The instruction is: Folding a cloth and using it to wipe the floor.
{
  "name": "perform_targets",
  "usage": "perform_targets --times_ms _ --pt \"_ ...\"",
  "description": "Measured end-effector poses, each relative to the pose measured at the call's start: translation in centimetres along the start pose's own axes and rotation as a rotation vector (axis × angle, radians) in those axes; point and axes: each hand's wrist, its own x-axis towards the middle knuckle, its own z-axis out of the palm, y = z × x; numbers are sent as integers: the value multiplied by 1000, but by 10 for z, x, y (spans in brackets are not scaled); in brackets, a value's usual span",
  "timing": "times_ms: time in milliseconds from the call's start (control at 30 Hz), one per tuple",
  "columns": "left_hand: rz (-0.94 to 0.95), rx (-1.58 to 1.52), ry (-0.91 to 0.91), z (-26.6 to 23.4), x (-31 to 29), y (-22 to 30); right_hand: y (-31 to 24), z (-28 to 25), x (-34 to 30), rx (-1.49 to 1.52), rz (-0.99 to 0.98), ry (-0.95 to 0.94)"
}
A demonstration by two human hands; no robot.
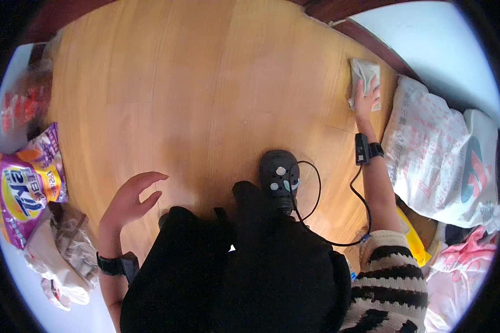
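My right hand (366,100) rests on a folded grey-beige cloth (364,69) on the wooden floor (194,83), at the far right. Its fingers are stretched out and slightly spread over the cloth, pressing it rather than wrapping round it. At the lower left my left hand (136,197) hovers over the floor with nothing in it. A gap shows between its thumb and curved fingers. Each wrist carries a dark strapped device, and a black cable runs from the right one toward my dark shoe (278,175).
On the right, beside my forearm, lie a large white printed sack (425,141) and pink-and-white fabric (466,255). Along the left edge are a purple-and-yellow packet (25,191) and crumpled plastic bags (66,252). A dark red skirting board (380,47) edges the floor at the back right.
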Motion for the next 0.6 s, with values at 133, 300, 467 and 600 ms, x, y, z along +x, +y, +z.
perform_targets --times_ms 133,300,467,600 --pt "22 -54 -71 4 5 -3 -17 15 1 2 -19 -21" --pt "50 -68 -86 3 5 -11 -86 65 -16 -30 -350 -28" --pt "67 -36 -37 1 -4 -18 -225 126 -101 73 -814 -273" --pt "80 -44 7 -1 -9 -23 -271 143 -191 63 -1064 -576"
